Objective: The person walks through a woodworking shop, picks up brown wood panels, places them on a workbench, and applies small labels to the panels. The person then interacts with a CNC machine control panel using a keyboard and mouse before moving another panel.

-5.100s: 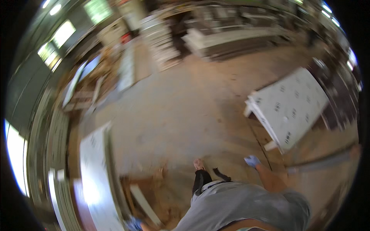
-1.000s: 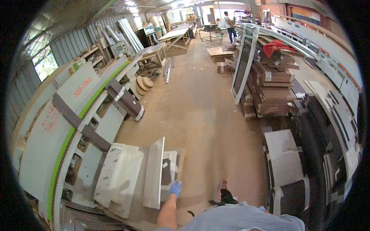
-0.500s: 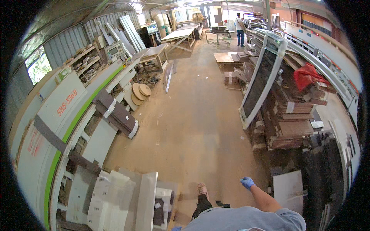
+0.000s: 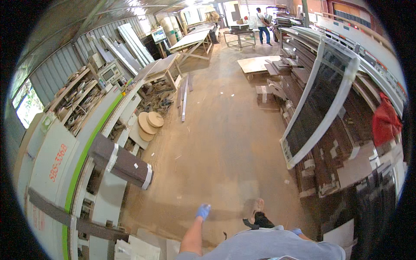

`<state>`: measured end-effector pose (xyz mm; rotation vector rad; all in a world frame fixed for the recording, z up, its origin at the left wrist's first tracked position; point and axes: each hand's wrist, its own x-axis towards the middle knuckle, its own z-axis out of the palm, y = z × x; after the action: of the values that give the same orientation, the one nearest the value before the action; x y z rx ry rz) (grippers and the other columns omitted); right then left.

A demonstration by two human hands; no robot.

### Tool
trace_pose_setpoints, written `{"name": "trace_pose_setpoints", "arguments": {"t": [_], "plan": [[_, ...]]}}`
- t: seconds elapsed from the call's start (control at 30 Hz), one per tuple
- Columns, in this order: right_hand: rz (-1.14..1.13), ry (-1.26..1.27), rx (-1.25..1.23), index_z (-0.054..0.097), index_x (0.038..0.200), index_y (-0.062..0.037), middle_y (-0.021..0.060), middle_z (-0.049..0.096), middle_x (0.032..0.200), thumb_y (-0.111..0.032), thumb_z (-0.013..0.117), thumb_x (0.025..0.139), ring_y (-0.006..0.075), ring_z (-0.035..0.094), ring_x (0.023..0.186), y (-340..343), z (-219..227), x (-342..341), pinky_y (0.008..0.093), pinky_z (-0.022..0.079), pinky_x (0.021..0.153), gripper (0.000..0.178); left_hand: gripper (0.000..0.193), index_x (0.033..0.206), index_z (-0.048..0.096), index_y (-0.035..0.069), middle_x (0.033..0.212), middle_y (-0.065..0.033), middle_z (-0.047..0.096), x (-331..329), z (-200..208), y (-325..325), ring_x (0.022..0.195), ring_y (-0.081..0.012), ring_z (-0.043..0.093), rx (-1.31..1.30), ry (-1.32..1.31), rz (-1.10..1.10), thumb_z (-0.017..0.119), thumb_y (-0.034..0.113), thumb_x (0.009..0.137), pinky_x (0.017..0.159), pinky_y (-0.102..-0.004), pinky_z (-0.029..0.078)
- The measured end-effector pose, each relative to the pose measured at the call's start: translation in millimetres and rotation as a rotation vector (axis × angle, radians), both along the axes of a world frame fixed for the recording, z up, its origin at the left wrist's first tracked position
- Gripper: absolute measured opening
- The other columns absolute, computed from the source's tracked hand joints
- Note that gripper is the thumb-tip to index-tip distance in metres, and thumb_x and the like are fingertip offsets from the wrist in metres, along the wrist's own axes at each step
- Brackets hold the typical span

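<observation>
My left hand (image 4: 203, 211), in a blue glove, swings out ahead of my body over the brown floor. It touches nothing, and blur hides how its fingers are set. My right hand (image 4: 297, 232), also gloved in blue, shows only as a sliver beside my grey shirt; its fingers are hidden. A sandalled foot (image 4: 259, 204) below a dark trouser leg steps forward between the hands. Nearest the left hand, a wrapped bundle of dark brown boards (image 4: 123, 161) sticks out from the machine at the left.
A long white machine with a green stripe (image 4: 82, 171) lines the left. Round wooden discs (image 4: 148, 125) lean there. At right, a white-edged dark panel (image 4: 318, 99) leans on stacked brown boards (image 4: 342, 130) near a red cloth (image 4: 385, 121). Another person (image 4: 263, 27) stands beyond.
I have moved forward along the aisle. My left hand has swung up into full view, while my right hand has gone back beside my body. The far person has turned.
</observation>
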<state>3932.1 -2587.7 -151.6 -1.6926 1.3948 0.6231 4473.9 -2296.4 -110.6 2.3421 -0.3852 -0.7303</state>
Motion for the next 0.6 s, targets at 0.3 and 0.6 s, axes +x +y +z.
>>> {"name": "trace_pose_setpoints", "arguments": {"t": [0.3,0.6], "plan": [[-0.008,-0.192,-0.053,0.067,0.095,-0.0036,0.014,0.067,0.089,-0.035,0.061,0.081,0.0265,0.064,0.074,-297,-20,272,0.0374,0.05,0.068,0.034,0.05,0.115,0.059,0.004,0.118,-0.0155,0.061,140,-32,-182,0.105,-0.0278,0.058,0.057,0.14,0.05,0.058,0.045,0.086,0.093,-0.0376,0.044],[0.023,-0.594,-0.149,0.065,0.099,-0.0002,0.0049,0.063,0.08,-0.023,0.065,0.083,0.0138,0.057,0.066,-520,0,641,0.0291,0.047,0.058,0.028,0.062,0.117,0.061,0.004,0.12,-0.0202,0.059,188,-53,-226,0.113,-0.0336,0.054,0.413,0.499,0.084,0.046,0.056,0.088,0.096,-0.0428,0.04]]}}
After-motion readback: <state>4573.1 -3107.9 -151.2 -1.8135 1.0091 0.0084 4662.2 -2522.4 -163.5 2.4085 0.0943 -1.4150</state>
